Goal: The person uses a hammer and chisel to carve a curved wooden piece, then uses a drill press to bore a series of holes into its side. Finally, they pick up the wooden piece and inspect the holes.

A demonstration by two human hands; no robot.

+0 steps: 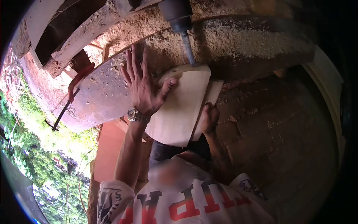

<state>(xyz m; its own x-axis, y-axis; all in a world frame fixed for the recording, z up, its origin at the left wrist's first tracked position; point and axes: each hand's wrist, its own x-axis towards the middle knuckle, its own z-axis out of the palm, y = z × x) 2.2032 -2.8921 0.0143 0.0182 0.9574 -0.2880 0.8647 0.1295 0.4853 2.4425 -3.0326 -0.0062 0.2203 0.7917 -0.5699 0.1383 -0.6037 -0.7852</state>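
Observation:
A pale wooden board (182, 104) with a curved far edge lies partly on the worktable (100, 100), its near end reaching toward my body. My left hand (143, 86) is spread open, fingers flat on the table and the thumb over the board's left side. Along the right, a narrower wooden piece (214, 93) shows beside and apparently beneath the board. My right hand (210, 119) is closed on this narrower piece, thumb on top, other fingers mostly hidden. A drill bit (188, 48) points down from a dark chuck (177, 16), its tip at the board's far edge.
Sawdust (242, 37) covers the far part of the table. A tool with a red handle (80, 78) and a thin dark bar hangs at the table's left edge. Curved wooden pieces (82, 37) stand at upper left. Another pale curved piece (324, 82) is at right.

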